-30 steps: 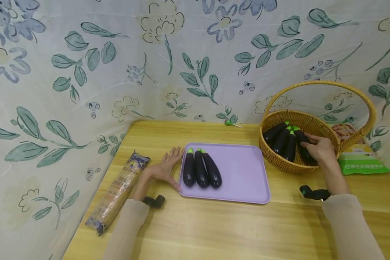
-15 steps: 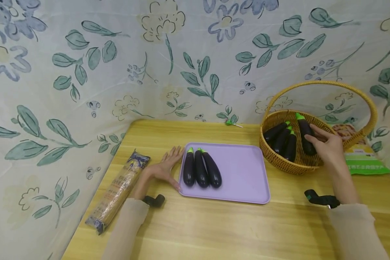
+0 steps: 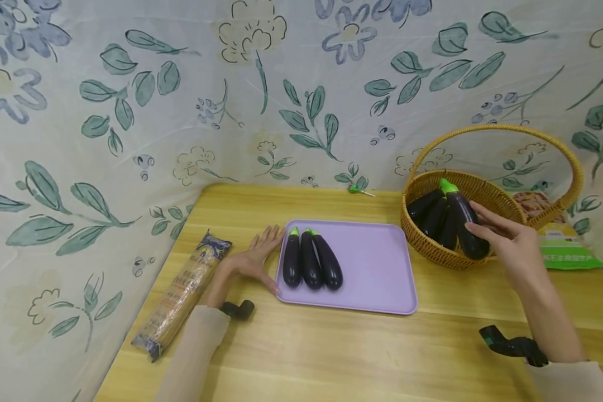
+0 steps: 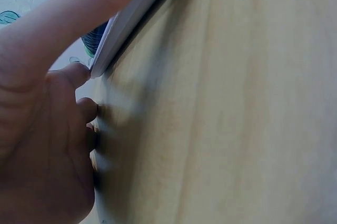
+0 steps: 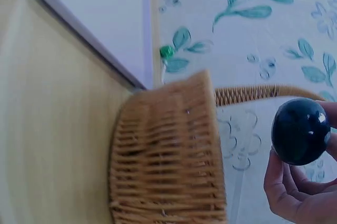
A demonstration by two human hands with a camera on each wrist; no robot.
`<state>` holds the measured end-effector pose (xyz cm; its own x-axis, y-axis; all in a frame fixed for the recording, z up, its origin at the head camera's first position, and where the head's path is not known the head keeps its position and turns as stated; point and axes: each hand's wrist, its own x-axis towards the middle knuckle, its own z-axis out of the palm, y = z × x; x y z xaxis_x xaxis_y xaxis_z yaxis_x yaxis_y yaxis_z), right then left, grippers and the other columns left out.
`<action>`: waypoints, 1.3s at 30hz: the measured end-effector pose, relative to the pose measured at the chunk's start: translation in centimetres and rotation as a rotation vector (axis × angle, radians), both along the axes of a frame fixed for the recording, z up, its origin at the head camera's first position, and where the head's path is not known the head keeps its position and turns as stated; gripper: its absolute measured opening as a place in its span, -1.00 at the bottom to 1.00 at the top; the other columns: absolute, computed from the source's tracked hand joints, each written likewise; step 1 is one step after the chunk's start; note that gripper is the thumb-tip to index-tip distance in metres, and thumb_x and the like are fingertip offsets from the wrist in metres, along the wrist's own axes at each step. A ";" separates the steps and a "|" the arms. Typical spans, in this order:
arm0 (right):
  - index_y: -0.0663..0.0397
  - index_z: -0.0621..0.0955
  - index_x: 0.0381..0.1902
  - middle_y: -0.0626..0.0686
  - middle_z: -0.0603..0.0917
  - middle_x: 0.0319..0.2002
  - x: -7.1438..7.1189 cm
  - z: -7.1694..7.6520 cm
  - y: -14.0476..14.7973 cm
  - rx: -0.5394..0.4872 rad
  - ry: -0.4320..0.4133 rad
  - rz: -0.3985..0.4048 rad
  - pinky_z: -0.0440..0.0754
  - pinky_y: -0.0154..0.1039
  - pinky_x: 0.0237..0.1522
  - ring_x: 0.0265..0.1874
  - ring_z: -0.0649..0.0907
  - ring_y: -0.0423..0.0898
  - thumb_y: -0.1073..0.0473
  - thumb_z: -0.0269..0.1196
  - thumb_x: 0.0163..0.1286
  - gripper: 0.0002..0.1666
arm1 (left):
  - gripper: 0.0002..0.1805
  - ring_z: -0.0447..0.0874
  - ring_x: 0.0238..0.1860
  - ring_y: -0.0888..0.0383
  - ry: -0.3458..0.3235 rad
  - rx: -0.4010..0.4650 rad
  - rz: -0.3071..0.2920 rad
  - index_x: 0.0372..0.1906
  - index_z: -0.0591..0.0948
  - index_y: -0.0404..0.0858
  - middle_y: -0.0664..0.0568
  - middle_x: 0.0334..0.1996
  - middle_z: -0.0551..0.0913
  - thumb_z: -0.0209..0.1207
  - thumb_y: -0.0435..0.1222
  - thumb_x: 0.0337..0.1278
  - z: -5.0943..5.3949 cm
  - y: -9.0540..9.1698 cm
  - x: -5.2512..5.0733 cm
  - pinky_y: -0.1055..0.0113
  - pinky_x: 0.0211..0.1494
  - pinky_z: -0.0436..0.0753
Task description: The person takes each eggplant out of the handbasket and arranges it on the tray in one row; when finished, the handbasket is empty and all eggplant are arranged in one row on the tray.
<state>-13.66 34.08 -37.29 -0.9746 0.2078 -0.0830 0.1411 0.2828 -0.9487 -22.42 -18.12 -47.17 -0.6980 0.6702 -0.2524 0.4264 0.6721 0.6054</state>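
My right hand pinches an eggplant by its side, above the wicker basket; the right wrist view shows this eggplant end-on between thumb and fingers. Several more eggplants lie in the basket, partly hidden behind the held one. A lilac tray carries three eggplants side by side at its left end, green stems toward the back. My left hand spreads its fingers at the tray's left edge, thumb and fingertips touching the rim.
Left of my left arm lies a long clear packet of dry noodles. A green-and-yellow food bag stands behind the basket's right side. The basket's tall handle arches above it. A green lollipop lies at the table's back edge.
My right hand has lifted the eggplant from among the others in the basket and swung it left and nearer to me. The left hand and tray have stayed still.
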 end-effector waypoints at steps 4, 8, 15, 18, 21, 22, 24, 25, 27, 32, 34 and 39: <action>-0.14 0.48 0.48 -0.49 0.62 0.05 1.3 -0.4 -1.3 -0.123 0.082 0.067 0.60 -0.72 -0.18 -0.04 0.60 -0.57 0.15 0.37 0.44 -0.32 | 0.72 -0.69 0.65 -0.25 0.003 -0.003 -0.004 0.68 -0.37 -0.17 -0.27 0.64 -0.57 0.68 0.12 -0.42 0.0 0.0 -0.1 -0.27 0.65 -0.52; -0.12 0.48 0.49 -0.44 0.57 0.09 2.1 -0.8 -3.0 -0.063 0.107 0.128 0.65 -0.65 -0.18 -0.01 0.58 -0.48 0.19 0.33 0.47 -0.34 | 0.73 -0.69 0.65 -0.24 0.008 -0.009 -0.005 0.68 -0.37 -0.15 -0.26 0.64 -0.57 0.67 0.15 -0.43 -0.1 0.0 -0.2 -0.26 0.65 -0.53; -0.16 0.46 0.51 -0.45 0.55 0.12 2.4 -1.8 -7.4 0.115 0.063 0.232 0.62 -0.60 -0.11 0.04 0.53 -0.42 0.03 0.31 0.50 -0.34 | 0.73 -0.69 0.65 -0.24 0.008 -0.012 0.000 0.68 -0.37 -0.17 -0.26 0.64 -0.57 0.69 0.11 -0.44 0.0 0.0 -0.2 -0.27 0.65 -0.53; -0.16 0.46 0.50 -0.27 0.57 0.25 2.0 -2.5 -9.3 0.096 0.014 0.248 0.60 -0.57 -0.04 0.09 0.52 -0.38 -0.04 0.33 0.48 -0.32 | 0.72 -0.70 0.65 -0.23 0.008 -0.013 0.002 0.68 -0.37 -0.16 -0.25 0.64 -0.58 0.69 0.10 -0.43 -0.1 0.1 -0.2 -0.26 0.65 -0.53; -0.20 0.45 0.51 0.01 0.52 0.39 1.6 -3.3 -11.1 0.075 -0.049 0.261 0.54 -0.41 0.09 0.22 0.50 -0.20 -0.10 0.34 0.46 -0.29 | 0.72 -0.70 0.65 -0.23 0.012 -0.017 0.002 0.68 -0.37 -0.17 -0.25 0.64 -0.58 0.69 0.10 -0.42 -0.2 0.1 -0.2 -0.27 0.65 -0.53; -0.20 0.45 0.50 0.09 0.50 0.43 1.5 -3.5 -11.6 0.068 -0.065 0.264 0.51 -0.36 0.12 0.27 0.49 -0.12 -0.10 0.35 0.45 -0.29 | 0.73 -0.69 0.65 -0.24 0.013 -0.020 0.001 0.68 -0.37 -0.17 -0.25 0.65 -0.57 0.68 0.11 -0.43 -0.2 0.1 -0.3 -0.27 0.65 -0.52; -0.21 0.45 0.50 0.17 0.48 0.46 1.1 -4.1 -12.5 0.066 -0.089 0.267 0.47 -0.29 0.15 0.34 0.47 0.02 -0.10 0.35 0.45 -0.28 | 0.73 -0.69 0.65 -0.24 0.012 -0.017 -0.001 0.68 -0.37 -0.18 -0.26 0.64 -0.57 0.68 0.11 -0.43 -0.2 0.1 -0.2 -0.27 0.65 -0.52; -0.22 0.46 0.50 0.19 0.48 0.46 1.0 -4.3 -12.9 0.068 -0.095 0.268 0.46 -0.29 0.14 0.38 0.47 0.07 -0.10 0.36 0.44 -0.29 | 0.73 -0.68 0.65 -0.25 0.014 -0.016 -0.001 0.68 -0.37 -0.19 -0.27 0.64 -0.57 0.68 0.12 -0.44 -0.2 0.2 -0.2 -0.28 0.65 -0.51; -0.23 0.46 0.50 0.22 0.49 0.46 0.6 -4.9 -13.7 0.066 -0.096 0.271 0.49 -0.34 0.11 0.41 0.48 0.14 -0.07 0.36 0.44 -0.30 | 0.73 -0.69 0.65 -0.24 0.011 -0.020 -0.002 0.68 -0.37 -0.18 -0.26 0.64 -0.57 0.68 0.12 -0.44 -0.1 0.2 -0.2 -0.27 0.65 -0.52; -0.22 0.47 0.49 0.24 0.49 0.46 -0.4 -5.8 -15.4 0.033 -0.103 0.271 0.49 -0.46 0.06 0.41 0.49 0.16 -0.03 0.36 0.45 -0.31 | 0.73 -0.68 0.65 -0.24 0.013 -0.027 0.005 0.68 -0.37 -0.18 -0.26 0.64 -0.57 0.69 0.10 -0.45 0.0 0.2 -0.1 -0.26 0.65 -0.52; -0.20 0.48 0.49 0.24 0.50 0.44 -0.9 -6.1 -16.0 0.026 -0.108 0.265 0.47 -0.47 0.08 0.39 0.52 0.14 -0.01 0.36 0.46 -0.32 | 0.73 -0.68 0.66 -0.24 0.014 -0.028 0.007 0.68 -0.37 -0.17 -0.26 0.65 -0.57 0.69 0.09 -0.45 -0.1 0.2 -0.1 -0.26 0.66 -0.52; -0.14 0.49 0.47 0.29 0.56 0.38 -1.7 -6.8 -17.4 0.037 -0.099 0.261 0.55 -0.39 0.12 0.32 0.58 0.14 0.07 0.34 0.47 -0.36 | 0.73 -0.70 0.66 -0.21 0.010 -0.026 0.009 0.68 -0.37 -0.14 -0.24 0.65 -0.57 0.69 0.09 -0.45 -0.2 0.2 0.0 -0.23 0.66 -0.53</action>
<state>-15.40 16.72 -44.06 -0.9831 -0.0445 -0.1778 0.1506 0.3564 -0.9221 -22.46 -17.94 -47.34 -0.7065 0.6571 -0.2628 0.4262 0.6915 0.5832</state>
